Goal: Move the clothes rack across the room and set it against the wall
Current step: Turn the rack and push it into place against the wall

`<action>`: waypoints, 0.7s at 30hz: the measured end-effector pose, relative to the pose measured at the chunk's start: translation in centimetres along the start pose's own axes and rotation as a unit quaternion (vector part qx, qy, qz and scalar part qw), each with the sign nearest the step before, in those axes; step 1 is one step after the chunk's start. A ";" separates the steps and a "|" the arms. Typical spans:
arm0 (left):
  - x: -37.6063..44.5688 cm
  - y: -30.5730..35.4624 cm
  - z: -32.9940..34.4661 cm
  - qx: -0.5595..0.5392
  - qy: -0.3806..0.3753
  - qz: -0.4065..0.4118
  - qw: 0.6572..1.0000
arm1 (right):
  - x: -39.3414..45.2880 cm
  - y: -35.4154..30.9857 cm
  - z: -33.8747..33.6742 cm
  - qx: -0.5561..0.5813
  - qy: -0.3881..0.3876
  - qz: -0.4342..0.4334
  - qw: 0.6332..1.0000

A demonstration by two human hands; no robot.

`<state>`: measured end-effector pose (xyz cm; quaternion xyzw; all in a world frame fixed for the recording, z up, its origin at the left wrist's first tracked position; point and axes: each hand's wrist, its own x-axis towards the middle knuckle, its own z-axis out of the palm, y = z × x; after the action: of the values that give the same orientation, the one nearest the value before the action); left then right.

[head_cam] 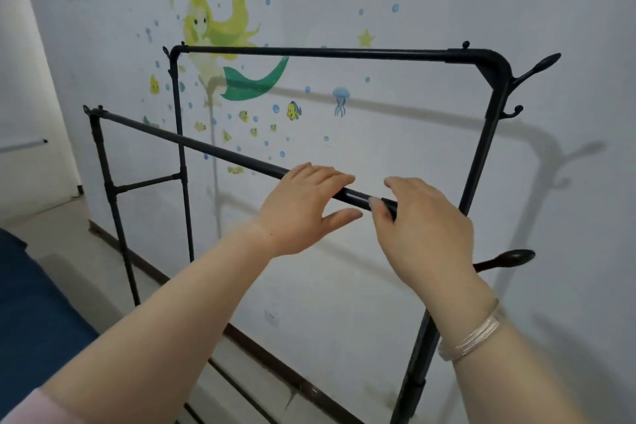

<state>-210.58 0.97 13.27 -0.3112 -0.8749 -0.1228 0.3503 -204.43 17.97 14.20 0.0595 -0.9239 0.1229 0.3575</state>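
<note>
Blue bedding or sofa edge [31, 313] at far left, well apart from the work; clothes rack [323, 53] stands along the mermaid-decal wall [430, 3], tall rear frame nearest it, so it looks at or near its spot, though the feet are out of frame and I can't tell if it touches the wall; lower front rail [213, 151] runs from the left post toward camera, the natural handle for nudging the frame square. Left hand [303, 206] palm-down over that rail, fingers spread and loose, resting on or just above it, not wrapped; right hand [426, 227], silver bangles [471, 337] at the wrist, just beside it, thumb hooked against the rail, fingers open, not clamped; both forearms extended, wrists roughly level; reads as a release or light steadying, not a carry grip. Coat-hook pegs [537, 69] stick out at the right post.
</note>
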 end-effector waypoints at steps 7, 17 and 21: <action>2.8 -1.1 1.7 -0.021 0.030 0.055 0.998 | 1.1 1.2 1.0 -0.065 0.071 0.042 0.994; 6.5 1.6 6.3 -0.051 0.102 0.059 0.992 | 3.4 6.6 1.5 -0.074 0.148 0.055 0.985; 6.9 1.8 7.4 -0.054 0.094 0.060 0.992 | 3.3 7.4 2.0 -0.080 0.145 0.079 0.983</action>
<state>-217.31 8.74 12.70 -0.3682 -0.8100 -0.1772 0.4206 -209.63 24.52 13.63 -0.0613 -0.8709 0.0836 0.4805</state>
